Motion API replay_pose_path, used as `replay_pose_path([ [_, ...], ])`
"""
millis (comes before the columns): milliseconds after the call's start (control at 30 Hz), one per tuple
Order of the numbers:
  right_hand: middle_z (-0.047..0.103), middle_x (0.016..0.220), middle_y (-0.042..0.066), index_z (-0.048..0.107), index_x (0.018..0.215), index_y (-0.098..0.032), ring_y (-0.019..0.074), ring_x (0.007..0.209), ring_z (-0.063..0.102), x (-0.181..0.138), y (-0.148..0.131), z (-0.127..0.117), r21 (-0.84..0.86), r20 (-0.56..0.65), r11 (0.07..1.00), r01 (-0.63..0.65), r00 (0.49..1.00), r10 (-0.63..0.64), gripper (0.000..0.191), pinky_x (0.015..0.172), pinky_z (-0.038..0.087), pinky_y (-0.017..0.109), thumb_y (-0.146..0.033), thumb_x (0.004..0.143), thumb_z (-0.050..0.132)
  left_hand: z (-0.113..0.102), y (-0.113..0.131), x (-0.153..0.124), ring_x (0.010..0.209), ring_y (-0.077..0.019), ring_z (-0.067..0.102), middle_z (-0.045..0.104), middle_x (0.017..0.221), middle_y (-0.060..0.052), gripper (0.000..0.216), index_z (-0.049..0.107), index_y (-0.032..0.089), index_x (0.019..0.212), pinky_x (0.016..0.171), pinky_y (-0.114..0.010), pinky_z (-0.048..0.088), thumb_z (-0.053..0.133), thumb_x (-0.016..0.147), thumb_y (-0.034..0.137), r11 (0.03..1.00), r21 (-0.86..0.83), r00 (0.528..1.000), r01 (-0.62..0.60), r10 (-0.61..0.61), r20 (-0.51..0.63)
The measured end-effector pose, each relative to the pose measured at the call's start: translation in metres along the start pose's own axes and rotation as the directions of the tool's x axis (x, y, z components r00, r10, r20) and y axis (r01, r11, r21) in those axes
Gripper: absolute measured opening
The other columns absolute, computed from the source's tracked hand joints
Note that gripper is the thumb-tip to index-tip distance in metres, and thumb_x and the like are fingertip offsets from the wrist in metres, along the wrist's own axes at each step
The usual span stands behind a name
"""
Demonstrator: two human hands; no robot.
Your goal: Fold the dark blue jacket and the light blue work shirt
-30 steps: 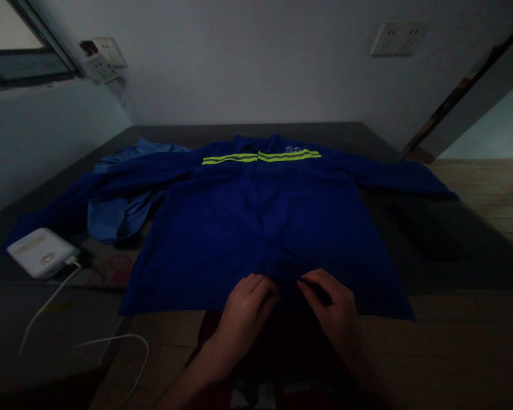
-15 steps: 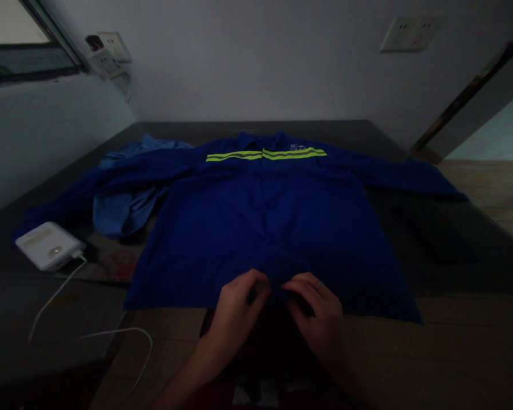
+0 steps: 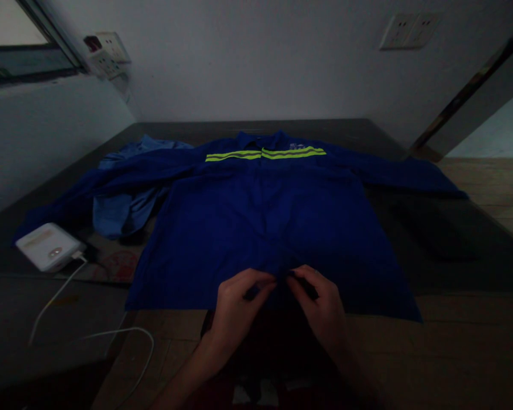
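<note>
A dark blue work jacket [image 3: 265, 222] with yellow-green reflective stripes across the chest lies spread flat on a dark table [image 3: 453, 250], sleeves out to both sides. My left hand [image 3: 235, 307] and my right hand [image 3: 318, 304] are side by side at the middle of the jacket's near hem. Both pinch the fabric at the front opening, fingers closed on the two hem edges. The light is dim and the fingertips are partly hidden in the cloth.
A lighter blue garment [image 3: 123, 199] lies crumpled under the jacket's left sleeve. A white power bank [image 3: 47, 246] with a white cable [image 3: 89, 336] sits at the left. Wall sockets [image 3: 109, 54] are at the upper left, more sockets [image 3: 406, 31] at the upper right.
My two hands have drawn closer together at the hem, bringing the two front edges nearer. The view shifted slightly.
</note>
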State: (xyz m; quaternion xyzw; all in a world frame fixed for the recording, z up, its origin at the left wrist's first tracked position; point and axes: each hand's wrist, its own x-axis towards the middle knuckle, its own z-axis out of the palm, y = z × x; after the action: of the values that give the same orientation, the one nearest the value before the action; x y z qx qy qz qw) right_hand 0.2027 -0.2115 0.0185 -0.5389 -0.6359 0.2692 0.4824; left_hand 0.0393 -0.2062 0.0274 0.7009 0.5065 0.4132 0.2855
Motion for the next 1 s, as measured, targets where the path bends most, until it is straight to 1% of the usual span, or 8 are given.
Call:
replay_pose_path([
  [167, 0.068, 0.075, 0.002, 0.069, 0.079, -0.020, 0.0172, 0.068, 0.064, 0.000, -0.002, -0.007, 0.049, 0.007, 0.992, -0.114, 0.994, 0.113, 0.013, 0.064, 0.052, 0.026, -0.029, 0.084, 0.060, 0.000, 0.005, 0.003, 0.068, -0.0134, 0.068, 0.073, 0.076, 0.000, 0.005, 0.071, 0.018, 0.081, 0.066, -0.022, 0.054, 0.067, 0.079, 0.015, 1.000, 0.000, 0.999, 0.011, -0.011, -0.030],
  [267, 0.068, 0.074, 0.001, 0.070, 0.082, -0.021, 0.0162, 0.064, 0.063, -0.002, -0.004, -0.010, 0.056, 0.020, 0.989, -0.140, 0.990, 0.139, 0.014, 0.062, 0.051, 0.026, -0.030, 0.085, 0.060, -0.001, 0.007, 0.003, 0.068, -0.0133, 0.068, 0.074, 0.076, 0.000, 0.006, 0.071, 0.018, 0.081, 0.066, -0.021, 0.054, 0.067, 0.079, 0.013, 1.000, 0.006, 1.000, 0.001, -0.001, -0.027],
  [533, 0.069, 0.077, 0.002, 0.069, 0.081, -0.022, 0.0170, 0.072, 0.065, -0.008, -0.009, -0.011, 0.005, 0.023, 1.000, -0.002, 1.000, 0.002, 0.010, 0.068, 0.052, 0.027, -0.024, 0.085, 0.060, -0.003, 0.007, 0.000, 0.068, -0.0132, 0.068, 0.073, 0.077, 0.000, 0.007, 0.070, 0.018, 0.082, 0.067, -0.022, 0.055, 0.064, 0.081, 0.014, 0.999, 0.013, 0.999, -0.052, 0.052, -0.005],
  [667, 0.069, 0.080, 0.002, 0.068, 0.083, -0.023, 0.0172, 0.075, 0.066, -0.008, -0.006, -0.011, 0.004, 0.061, 0.999, 0.032, 0.998, -0.032, 0.007, 0.069, 0.052, 0.027, -0.027, 0.084, 0.062, -0.002, 0.007, 0.000, 0.069, -0.0137, 0.068, 0.073, 0.077, -0.001, 0.009, 0.070, 0.019, 0.080, 0.067, -0.023, 0.055, 0.062, 0.082, 0.014, 0.999, 0.019, 0.999, -0.046, 0.046, -0.009],
  [733, 0.070, 0.084, 0.003, 0.069, 0.087, -0.023, 0.0180, 0.078, 0.066, -0.007, -0.005, -0.013, 0.037, 0.105, 0.999, 0.033, 0.994, -0.037, 0.012, 0.070, 0.052, 0.028, -0.032, 0.085, 0.061, -0.002, 0.006, 0.000, 0.067, -0.0136, 0.068, 0.073, 0.076, 0.000, 0.011, 0.070, 0.019, 0.079, 0.067, -0.023, 0.055, 0.061, 0.082, 0.014, 0.999, 0.035, 0.999, -0.037, 0.038, -0.015],
  [867, 0.069, 0.082, 0.004, 0.070, 0.090, -0.021, 0.0158, 0.073, 0.065, -0.004, -0.005, -0.016, 0.095, 0.148, 0.995, -0.007, 0.989, -0.007, 0.028, 0.065, 0.051, 0.025, -0.032, 0.095, 0.044, -0.003, 0.005, -0.001, 0.064, -0.0130, 0.067, 0.073, 0.073, 0.000, 0.013, 0.069, 0.019, 0.076, 0.065, -0.022, 0.055, 0.059, 0.081, 0.013, 0.998, 0.045, 0.999, -0.033, 0.034, -0.016],
  [900, 0.069, 0.080, 0.003, 0.070, 0.089, -0.021, 0.0153, 0.072, 0.064, -0.004, -0.005, -0.015, 0.089, 0.145, 0.996, -0.015, 0.989, 0.002, 0.027, 0.064, 0.051, 0.025, -0.031, 0.094, 0.045, -0.003, 0.004, -0.001, 0.064, -0.0128, 0.067, 0.073, 0.072, 0.000, 0.013, 0.069, 0.019, 0.076, 0.064, -0.021, 0.055, 0.059, 0.080, 0.012, 0.999, 0.037, 0.999, -0.034, 0.035, -0.017],
  [1000, 0.068, 0.078, 0.001, 0.068, 0.083, -0.023, 0.0157, 0.073, 0.064, -0.003, -0.004, -0.010, 0.054, 0.119, 0.998, -0.006, 0.993, 0.000, 0.013, 0.067, 0.051, 0.026, -0.027, 0.088, 0.057, -0.002, 0.003, -0.001, 0.065, -0.0120, 0.067, 0.073, 0.073, 0.000, 0.013, 0.069, 0.018, 0.075, 0.065, -0.020, 0.054, 0.059, 0.079, 0.009, 0.999, 0.006, 0.999, -0.038, 0.038, -0.025],
])
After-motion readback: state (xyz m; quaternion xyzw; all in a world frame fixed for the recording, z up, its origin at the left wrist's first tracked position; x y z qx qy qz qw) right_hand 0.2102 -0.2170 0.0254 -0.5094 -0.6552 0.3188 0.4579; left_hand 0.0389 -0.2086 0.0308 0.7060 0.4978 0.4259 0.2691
